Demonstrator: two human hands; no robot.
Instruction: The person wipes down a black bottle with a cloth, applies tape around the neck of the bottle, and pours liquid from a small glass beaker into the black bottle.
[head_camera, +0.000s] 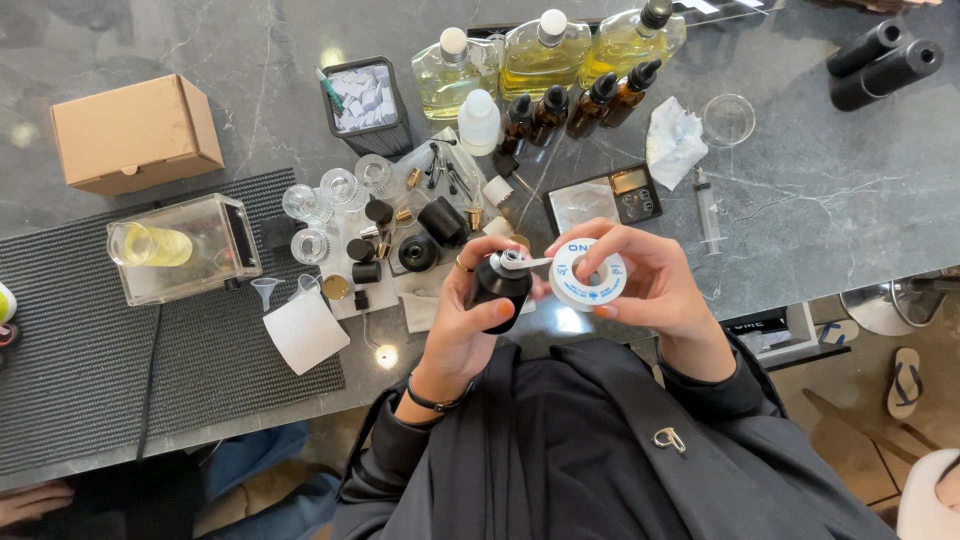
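Two hands over table (800, 200) near edge: left hand (470, 320) grips black bottle (502, 288); right hand (650, 285) fingers hold white tape roll (590, 275).

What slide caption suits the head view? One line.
Left hand holds a small black bottle; right hand draws white tape from a roll.

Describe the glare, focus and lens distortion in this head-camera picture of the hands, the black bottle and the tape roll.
Head view: bright glare spots on the dark marble counter, one just below the white card; hands, black bottle and white tape roll are sharp; wide-angle lens bends the counter edge; shadows soft.
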